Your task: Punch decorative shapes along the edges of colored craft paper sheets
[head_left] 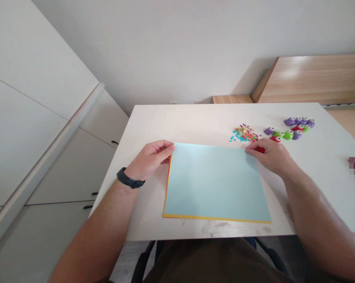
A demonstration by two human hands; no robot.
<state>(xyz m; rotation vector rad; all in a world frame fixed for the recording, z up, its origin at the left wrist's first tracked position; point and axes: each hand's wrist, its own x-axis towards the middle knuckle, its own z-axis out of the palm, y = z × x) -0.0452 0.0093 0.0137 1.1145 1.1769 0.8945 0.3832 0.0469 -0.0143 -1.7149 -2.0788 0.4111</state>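
A light blue sheet of paper (pixel 214 182) lies in front of me, with yellow and red edges showing beneath it along the left and bottom. My left hand (pixel 154 157), with a dark band on the wrist, pinches the far left corner between thumb and fingers. At the far right corner, my right hand (pixel 266 153) grips the paper with its fingertips. Something red (pixel 260 149) shows just under the right fingers; whether it is held or lies behind them I cannot tell. Small colourful pieces (pixel 245 133) are heaped just beyond the paper.
Several purple, green and red toy figures with eye-like white spots (pixel 288 135) stand at the back right of the white table (pixel 165 122). White cabinets (pixel 62 165) run along the left. A wooden headboard-like panel (pixel 315 78) rises behind on the right.
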